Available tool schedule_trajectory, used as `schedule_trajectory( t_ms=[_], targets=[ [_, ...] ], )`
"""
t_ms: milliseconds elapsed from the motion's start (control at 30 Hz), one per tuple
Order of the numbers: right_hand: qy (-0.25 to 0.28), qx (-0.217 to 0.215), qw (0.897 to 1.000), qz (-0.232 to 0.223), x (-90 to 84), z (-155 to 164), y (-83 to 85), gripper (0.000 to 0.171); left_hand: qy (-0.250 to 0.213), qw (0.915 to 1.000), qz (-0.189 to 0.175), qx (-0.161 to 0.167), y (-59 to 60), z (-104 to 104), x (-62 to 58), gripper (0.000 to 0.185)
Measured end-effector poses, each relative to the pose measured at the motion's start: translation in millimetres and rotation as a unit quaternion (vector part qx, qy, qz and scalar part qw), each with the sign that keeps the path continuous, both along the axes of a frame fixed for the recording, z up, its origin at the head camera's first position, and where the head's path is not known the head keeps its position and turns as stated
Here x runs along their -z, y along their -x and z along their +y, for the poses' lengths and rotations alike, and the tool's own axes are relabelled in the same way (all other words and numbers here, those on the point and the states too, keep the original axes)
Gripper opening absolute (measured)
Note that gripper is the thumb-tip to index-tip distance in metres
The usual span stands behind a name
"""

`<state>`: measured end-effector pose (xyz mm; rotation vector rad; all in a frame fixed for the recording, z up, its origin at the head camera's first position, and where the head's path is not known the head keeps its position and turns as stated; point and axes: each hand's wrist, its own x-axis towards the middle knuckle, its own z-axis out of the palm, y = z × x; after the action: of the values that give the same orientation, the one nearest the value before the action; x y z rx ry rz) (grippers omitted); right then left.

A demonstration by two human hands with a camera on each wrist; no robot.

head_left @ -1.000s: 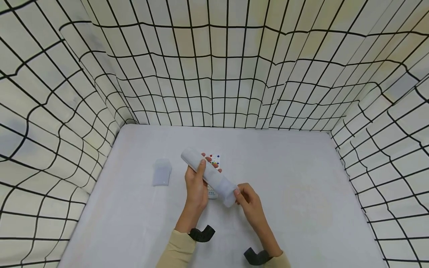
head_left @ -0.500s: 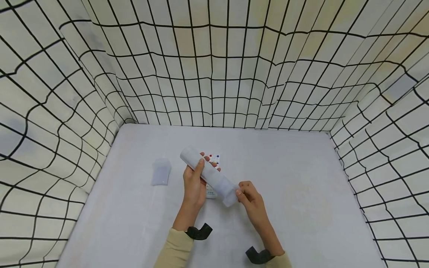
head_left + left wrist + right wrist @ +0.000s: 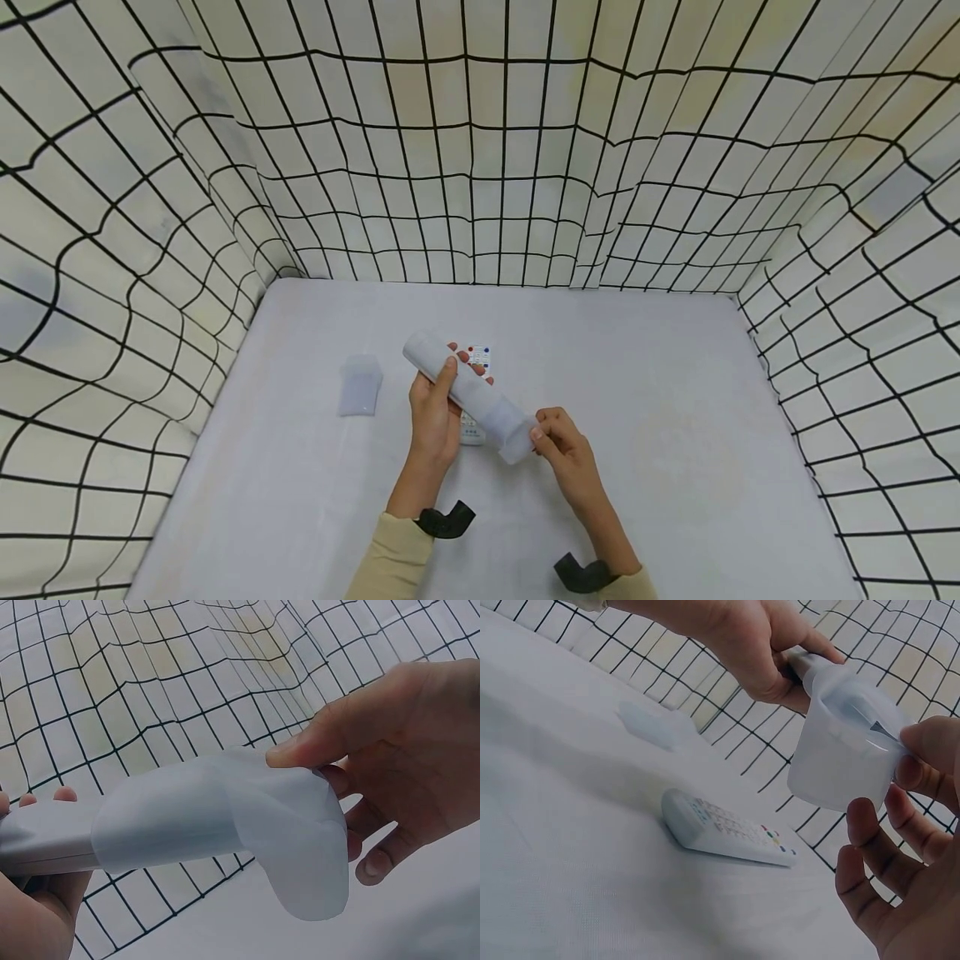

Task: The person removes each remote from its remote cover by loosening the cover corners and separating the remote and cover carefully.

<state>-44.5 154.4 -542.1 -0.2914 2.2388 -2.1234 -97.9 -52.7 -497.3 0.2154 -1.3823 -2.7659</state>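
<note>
My left hand [image 3: 435, 418] grips a long white casing [image 3: 472, 390], shaped like a remote control, which slants down to the right above the table. A seam runs along its side in the left wrist view. Over its near end sits a soft translucent sleeve [image 3: 169, 817], whose loose end folds over and hangs as a flap. My right hand [image 3: 566, 450] pinches the edge of that sleeve between thumb and index finger, the other fingers apart from it. In the right wrist view the sleeve's mouth gapes. Beneath lies a white remote control [image 3: 731, 832] with coloured buttons, partly hidden from the head.
Left of the hands, a flat translucent sleeve [image 3: 361, 387] lies on the white table [image 3: 660, 467]. Black netting [image 3: 472, 150] over pale walls encloses the table at the back and both sides. Each wrist wears a black curved mount [image 3: 447, 519].
Both hands hold the same things throughout. The right hand has shifted slightly right, and the left hand with the casing slightly left.
</note>
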Motion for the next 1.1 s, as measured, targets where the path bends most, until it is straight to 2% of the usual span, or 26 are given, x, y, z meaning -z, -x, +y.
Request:
schedule_trajectory(
  t_ms=[200,367,567,700,800,933,1033,1100],
  targets=[
    [0.006,-0.018,1.000,0.017,0.0,4.2,0.1,0.013,0.008,1.0000,0.003,0.005,-0.6,-0.6,-1.1,0.044],
    [0.002,-0.018,1.000,0.018,0.3,7.3,-1.0,0.013,0.000,1.0000,-0.001,-0.001,-0.4,0.8,1.7,0.045],
    [-0.003,0.016,1.000,-0.007,0.9,-2.9,0.7,0.014,0.009,0.9997,-0.013,-0.021,0.4,2.1,0.8,0.047],
    [-0.055,0.054,0.997,-0.011,1.6,-13.7,1.8,0.015,0.024,0.9990,-0.013,-0.037,0.9,1.3,-2.4,0.049],
    [-0.118,0.099,0.988,0.003,3.4,-19.7,0.1,0.013,0.029,0.9982,-0.017,-0.050,0.5,2.6,-3.9,0.048],
    [-0.197,0.150,0.968,0.044,3.7,-26.1,-4.6,0.016,0.035,0.9964,-0.026,-0.072,-0.4,6.5,-5.0,0.048],
    [-0.244,0.155,0.951,0.110,2.3,-30.1,-8.4,0.028,0.039,0.9950,-0.029,-0.088,-1.1,9.4,-6.3,0.043],
    [-0.279,0.145,0.934,0.168,1.1,-32.2,-10.3,0.038,0.044,0.9938,-0.033,-0.096,-1.6,11.4,-7.6,0.039]
  ],
)
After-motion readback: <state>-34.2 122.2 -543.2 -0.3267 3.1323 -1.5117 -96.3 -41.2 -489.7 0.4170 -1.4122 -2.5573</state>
